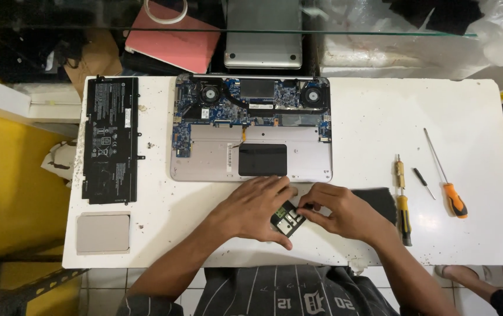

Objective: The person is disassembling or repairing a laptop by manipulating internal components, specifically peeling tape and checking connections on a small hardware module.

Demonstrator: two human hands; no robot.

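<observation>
Hands meet over a small dark circuit module point(287, 219) close to the near edge of the white table point(380, 117), about midway along it. The left hand point(254, 208) cups it from the left, fingers curled under and around its edge; the right hand point(345, 210) pinches its upper right corner with thumb and fingertips. Both hands are closed on it, neither one slack.

The module looks thin, light and stiff, with a greenish label and pale markings on its face. It is probably fragile at the contacts and components, so the bare edges are the safer places to hold, which is roughly where the fingers sit. It lies tilted, its long axis running from the near left toward the far right, though the hands cover much of its outline.

Just beyond the hands lies an opened laptop base point(251, 129), underside up, fans and board toward the far edge. A flat black battery point(111, 139) lies lengthwise along the left edge, with a grey pad point(103, 233) at the near left corner. A black mat point(380, 202) peeks out just beside the right hand. Right of it lie a yellow-and-black screwdriver point(402, 205), a small black driver point(423, 182) and an orange-handled screwdriver point(447, 175).
</observation>
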